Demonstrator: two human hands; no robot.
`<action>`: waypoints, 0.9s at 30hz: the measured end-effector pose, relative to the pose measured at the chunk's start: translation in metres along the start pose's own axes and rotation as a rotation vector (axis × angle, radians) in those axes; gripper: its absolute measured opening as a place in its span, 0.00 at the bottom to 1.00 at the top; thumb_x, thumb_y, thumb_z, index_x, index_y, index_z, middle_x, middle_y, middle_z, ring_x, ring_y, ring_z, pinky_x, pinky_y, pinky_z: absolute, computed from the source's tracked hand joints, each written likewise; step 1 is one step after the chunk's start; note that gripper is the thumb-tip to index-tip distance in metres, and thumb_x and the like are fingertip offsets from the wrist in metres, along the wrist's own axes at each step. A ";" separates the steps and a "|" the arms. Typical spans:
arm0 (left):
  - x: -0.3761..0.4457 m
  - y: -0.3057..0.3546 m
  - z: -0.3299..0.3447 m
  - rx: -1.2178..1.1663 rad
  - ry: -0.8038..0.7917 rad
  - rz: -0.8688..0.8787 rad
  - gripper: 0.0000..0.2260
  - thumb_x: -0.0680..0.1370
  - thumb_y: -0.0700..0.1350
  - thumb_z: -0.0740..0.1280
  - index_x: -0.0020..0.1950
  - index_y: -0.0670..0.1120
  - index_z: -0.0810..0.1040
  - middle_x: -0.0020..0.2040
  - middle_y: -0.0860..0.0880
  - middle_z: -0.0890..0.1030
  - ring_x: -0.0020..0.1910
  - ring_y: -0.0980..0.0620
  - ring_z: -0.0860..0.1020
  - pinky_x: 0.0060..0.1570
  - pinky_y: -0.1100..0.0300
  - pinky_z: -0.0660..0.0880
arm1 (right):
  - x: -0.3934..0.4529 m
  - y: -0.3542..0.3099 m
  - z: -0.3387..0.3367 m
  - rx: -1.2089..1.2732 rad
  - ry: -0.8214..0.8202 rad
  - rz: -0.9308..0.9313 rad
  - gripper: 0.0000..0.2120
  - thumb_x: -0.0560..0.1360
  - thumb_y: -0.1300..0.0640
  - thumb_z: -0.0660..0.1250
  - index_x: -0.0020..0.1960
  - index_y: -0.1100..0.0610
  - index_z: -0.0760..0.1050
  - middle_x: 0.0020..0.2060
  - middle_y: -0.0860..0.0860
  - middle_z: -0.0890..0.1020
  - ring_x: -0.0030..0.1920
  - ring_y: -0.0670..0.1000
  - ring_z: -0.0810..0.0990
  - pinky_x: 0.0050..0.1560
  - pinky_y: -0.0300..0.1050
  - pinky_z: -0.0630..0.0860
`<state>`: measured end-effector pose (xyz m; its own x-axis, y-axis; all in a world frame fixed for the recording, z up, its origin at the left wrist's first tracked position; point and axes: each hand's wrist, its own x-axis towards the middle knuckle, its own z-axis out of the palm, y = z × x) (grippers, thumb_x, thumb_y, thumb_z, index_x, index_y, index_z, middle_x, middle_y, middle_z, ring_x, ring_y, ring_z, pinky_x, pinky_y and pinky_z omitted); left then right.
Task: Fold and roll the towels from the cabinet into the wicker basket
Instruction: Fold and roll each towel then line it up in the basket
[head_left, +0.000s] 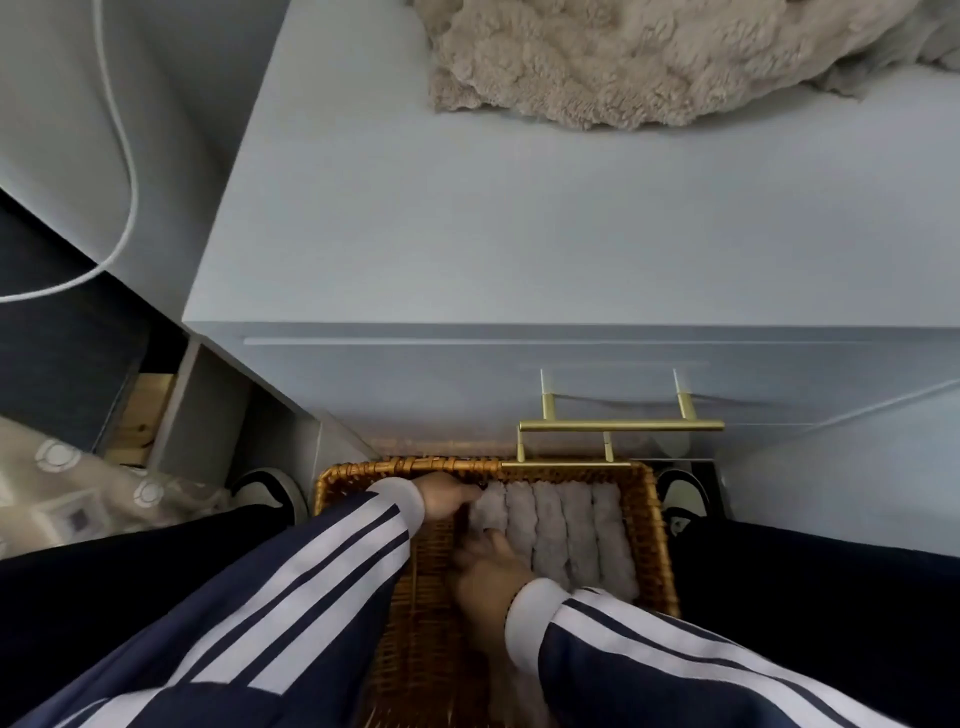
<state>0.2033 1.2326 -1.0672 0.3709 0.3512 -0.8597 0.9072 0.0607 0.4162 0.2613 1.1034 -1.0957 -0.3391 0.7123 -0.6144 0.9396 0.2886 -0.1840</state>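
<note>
Nearest, the right hand (485, 577) reaches into the basket (657, 525), its fingers on the near end of the leftmost roll (491, 512); blur hides whether its grip is clenched. Beyond it, the left hand (444, 496) pinches that roll's far end. Four more rolls (576, 535) lie side by side to its right. Past the basket rim are brass handles (621, 426), then the cabinet (467, 234) top, with a fluffy towel (597, 57) at its back.
</note>
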 end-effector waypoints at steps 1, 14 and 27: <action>-0.009 0.003 -0.002 0.037 0.026 0.021 0.15 0.81 0.49 0.59 0.63 0.43 0.76 0.62 0.45 0.76 0.61 0.46 0.74 0.59 0.58 0.67 | -0.004 0.001 -0.007 0.019 0.016 0.039 0.19 0.73 0.53 0.68 0.63 0.58 0.75 0.65 0.57 0.71 0.69 0.60 0.60 0.69 0.63 0.47; -0.140 0.037 -0.041 0.290 0.162 0.149 0.19 0.82 0.49 0.58 0.72 0.45 0.69 0.69 0.45 0.72 0.58 0.47 0.75 0.62 0.58 0.68 | -0.096 0.024 -0.125 0.148 -0.115 0.320 0.18 0.79 0.49 0.58 0.63 0.58 0.73 0.59 0.56 0.78 0.60 0.60 0.75 0.63 0.57 0.67; -0.256 0.097 -0.092 0.205 0.363 0.522 0.11 0.80 0.48 0.62 0.56 0.45 0.80 0.51 0.50 0.84 0.51 0.54 0.81 0.58 0.57 0.75 | -0.200 0.005 -0.259 0.189 -0.023 0.313 0.22 0.79 0.43 0.58 0.33 0.56 0.64 0.30 0.51 0.68 0.30 0.50 0.66 0.34 0.45 0.65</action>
<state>0.1777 1.2343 -0.7794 0.7139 0.5810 -0.3910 0.6591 -0.3688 0.6555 0.3221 1.1276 -0.7751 -0.0343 0.7320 -0.6804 0.9904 -0.0662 -0.1211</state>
